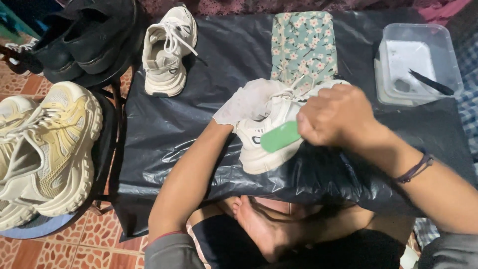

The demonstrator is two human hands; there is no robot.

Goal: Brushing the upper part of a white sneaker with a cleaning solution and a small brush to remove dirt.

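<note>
White leather is showing on the sneaker (264, 144) that is being held at the middle of a black plastic sheet (199, 124). The left hand (246, 102), covered by a thin pale glove, is being pushed into the sneaker's opening; whether its fingers are curled or spread inside cannot be told. A green brush (280, 136) is being gripped by the right hand (334, 115), whose fingers are closed around the handle end, and the brush is being pressed against the sneaker's side. A dark cord bracelet (416, 169) is being worn on the right wrist.

A folded cloth with a flower print (303, 42) is lying on the sheet just behind the sneaker. A second white sneaker (168, 50) is being kept upright near the sheet's far left corner, well apart from the hands. A clear plastic tub (418, 62) is resting at the far right, with a dark thin tool (432, 82) lying inside it. Off the sheet on the left, a pair of cream chunky sneakers (47, 149) and black shoes (79, 37) are being kept. A bare foot (256, 224) is showing beneath the sheet's near edge.
</note>
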